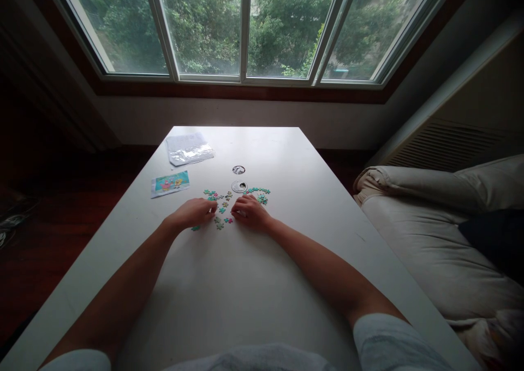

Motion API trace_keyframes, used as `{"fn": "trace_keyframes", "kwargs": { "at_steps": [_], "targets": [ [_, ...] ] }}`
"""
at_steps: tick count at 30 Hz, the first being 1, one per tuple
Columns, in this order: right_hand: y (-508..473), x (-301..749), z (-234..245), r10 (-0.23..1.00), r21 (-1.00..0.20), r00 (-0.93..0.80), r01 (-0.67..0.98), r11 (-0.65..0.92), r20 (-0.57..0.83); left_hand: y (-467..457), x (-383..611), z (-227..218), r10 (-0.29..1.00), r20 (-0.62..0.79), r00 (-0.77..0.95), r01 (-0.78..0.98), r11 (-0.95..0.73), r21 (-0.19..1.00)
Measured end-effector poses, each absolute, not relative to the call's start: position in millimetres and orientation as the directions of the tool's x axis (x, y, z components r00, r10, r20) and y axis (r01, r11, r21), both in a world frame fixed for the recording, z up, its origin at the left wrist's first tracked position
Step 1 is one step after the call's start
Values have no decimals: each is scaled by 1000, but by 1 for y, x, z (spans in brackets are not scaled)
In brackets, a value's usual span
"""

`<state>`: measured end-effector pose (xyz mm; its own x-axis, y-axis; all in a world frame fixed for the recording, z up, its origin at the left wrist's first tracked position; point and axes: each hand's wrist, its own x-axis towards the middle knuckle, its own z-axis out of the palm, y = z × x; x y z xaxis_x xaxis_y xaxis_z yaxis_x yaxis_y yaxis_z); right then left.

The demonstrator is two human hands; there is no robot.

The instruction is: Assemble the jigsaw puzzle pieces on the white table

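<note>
Small jigsaw puzzle pieces (222, 210), mostly green with some pink and yellow, lie scattered on the white table (245, 289) between my two hands. My left hand (194, 213) rests at the left side of the pieces, its fingers curled together. Whatever its fingertips may hold is too small to make out. On the other side, my right hand (250, 213) has its fingers bent and closed low over the tabletop, and their contents are hidden. Just beyond it, several joined green pieces (260, 190) form a curved strip.
A picture card (170, 181) with cartoon figures lies left of the pieces, and a clear plastic bag (189, 148) lies behind it. Two round items (238, 169) are set into or lying on the tabletop. A pale sofa (417, 213) stands to the right, a window ahead.
</note>
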<state>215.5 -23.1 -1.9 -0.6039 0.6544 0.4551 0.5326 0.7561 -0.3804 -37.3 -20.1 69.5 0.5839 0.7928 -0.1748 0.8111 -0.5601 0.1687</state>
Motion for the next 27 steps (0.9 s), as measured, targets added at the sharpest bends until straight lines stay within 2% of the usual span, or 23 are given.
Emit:
{"fn": "trace_keyframes", "kwargs": {
  "at_steps": [9, 22, 27],
  "targets": [
    [-22, 215, -4, 653, -384, -604, 529, 757, 456, -16, -40, 69, 878, -81, 472, 881, -464, 97],
    [-22, 214, -2, 652, -381, -603, 529, 758, 460, -16, -29, 51, 866, -27, 499, 859, -491, 144],
    [-22, 214, -1, 653, -378, -605, 533, 757, 457, -17, -26, 46, 893, -10, 450, 885, -445, 138]
  ]
}}
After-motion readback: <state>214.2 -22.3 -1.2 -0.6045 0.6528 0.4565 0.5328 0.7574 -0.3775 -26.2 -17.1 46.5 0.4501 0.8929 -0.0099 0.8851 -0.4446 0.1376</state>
